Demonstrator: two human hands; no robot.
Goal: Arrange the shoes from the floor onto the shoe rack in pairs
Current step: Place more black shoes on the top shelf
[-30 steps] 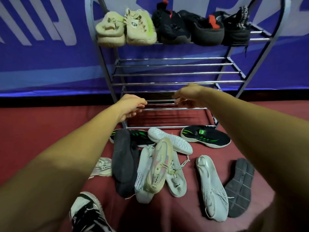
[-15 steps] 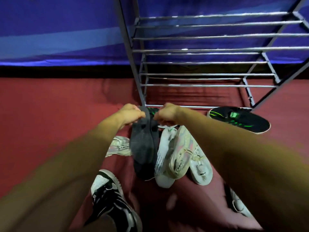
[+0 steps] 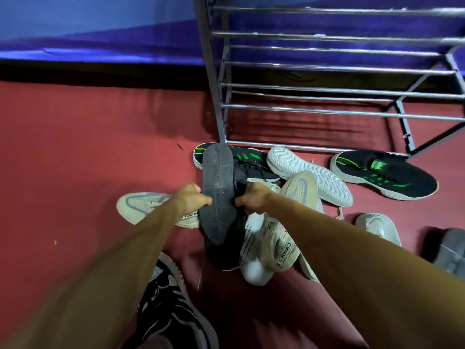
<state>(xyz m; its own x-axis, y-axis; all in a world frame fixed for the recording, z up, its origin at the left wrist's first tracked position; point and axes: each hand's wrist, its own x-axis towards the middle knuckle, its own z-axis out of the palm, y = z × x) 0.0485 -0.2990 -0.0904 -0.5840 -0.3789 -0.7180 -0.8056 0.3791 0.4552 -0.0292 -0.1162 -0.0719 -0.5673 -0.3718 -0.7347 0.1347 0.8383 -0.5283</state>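
Grey-soled dark shoe [image 3: 218, 197] is tipped up on its edge, sole facing the camera, on the shoe pile on the red floor [image 3: 100, 147] just in front of the shoe rack [image 3: 210, 71]. Both forearms reach straight out. The left hand [image 3: 191, 200] pinches the sole's left edge, and the right hand [image 3: 251, 197] curls round the upper. Its toe overlaps a black-and-green shoe [image 3: 251, 159].

Dim, blurred edges, wide-angle warp

Shoe rack [image 3: 327, 86]: bare metal tubes, glossy, catching the light. Just in front of it, the dark grey shoe [image 3: 219, 195] shows a matt rubber sole, grooved and scuffed. By the rack's right leg, the black knit shoe [image 3: 392, 177], dull cloth upper. The red floor [image 3: 88, 147] under the rack is matt.
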